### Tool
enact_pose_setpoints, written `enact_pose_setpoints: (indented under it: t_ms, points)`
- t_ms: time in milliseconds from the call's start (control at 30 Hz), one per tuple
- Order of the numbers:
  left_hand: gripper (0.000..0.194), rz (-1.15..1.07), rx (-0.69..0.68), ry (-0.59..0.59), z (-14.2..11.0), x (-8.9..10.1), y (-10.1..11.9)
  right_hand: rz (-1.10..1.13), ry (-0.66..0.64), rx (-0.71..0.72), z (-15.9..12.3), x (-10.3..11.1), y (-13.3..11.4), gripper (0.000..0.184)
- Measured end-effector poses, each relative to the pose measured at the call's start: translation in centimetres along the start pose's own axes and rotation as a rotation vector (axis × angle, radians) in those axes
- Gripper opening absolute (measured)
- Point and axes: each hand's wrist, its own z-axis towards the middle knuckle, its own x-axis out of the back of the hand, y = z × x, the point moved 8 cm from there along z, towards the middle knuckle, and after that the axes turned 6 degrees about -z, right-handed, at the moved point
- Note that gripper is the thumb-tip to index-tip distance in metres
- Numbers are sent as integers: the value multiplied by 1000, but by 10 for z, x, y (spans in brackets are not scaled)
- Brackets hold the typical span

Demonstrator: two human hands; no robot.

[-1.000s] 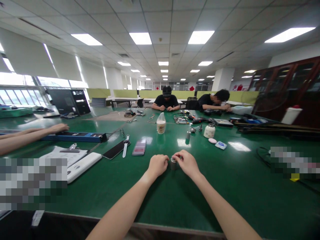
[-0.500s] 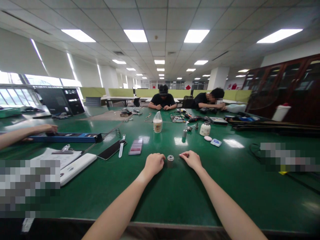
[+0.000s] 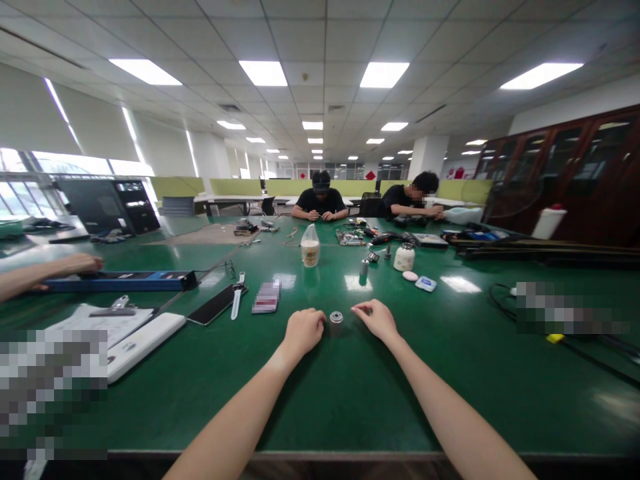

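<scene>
A small metal cylinder with a ringed top stands upright on the green table, between my two hands. Just to its left rests my left hand, fingers curled inward; whether they touch the cylinder or hold anything is hidden. My right hand hovers a short gap to the cylinder's right. Its thumb and forefinger meet in a pinch, and anything between the tips is too small to make out. A second metal cylinder stands farther back, near a cream jar.
Left lie a phone, a white watch, a clipboard and a white case. Another person's hand is at a long blue device. A bagged cup stands ahead; cables lie right. Two people sit across the table.
The view has swung a little to the right, so everything appears shifted left. Both hands stay on either side of the cylinder; the right thumb and forefinger look slightly more rounded.
</scene>
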Motion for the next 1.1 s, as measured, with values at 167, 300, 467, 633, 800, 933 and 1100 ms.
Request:
enact_pose_setpoints:
  t_ms: [167, 300, 467, 633, 800, 933, 1100]
  points:
    - [25, 14, 10, 1, 0, 1, 2, 344, 49, 184, -14, 14, -55, 27]
    - [24, 2, 7, 5, -1, 0, 2, 234, -5, 243, -25, 10, -80, 17]
    - [22, -55, 10, 72, -1, 6, 3, 206, -6, 224, -25, 6, -77, 19]
    - [27, -431, 5, 230, 1, 14, 3, 242, -43, 204, -23, -4, -71, 24]
    - [30, -749, -25, 242, 4, 4, 5, 425, -76, 76, -21, -13, -57, 41]
    - [28, -756, -28, 246, 4, 4, 6, 527, -94, 25, -22, -15, -52, 42]
    - [20, -791, 53, 259, 3, 1, 0, 548, -99, 14, -24, -16, -50, 31]
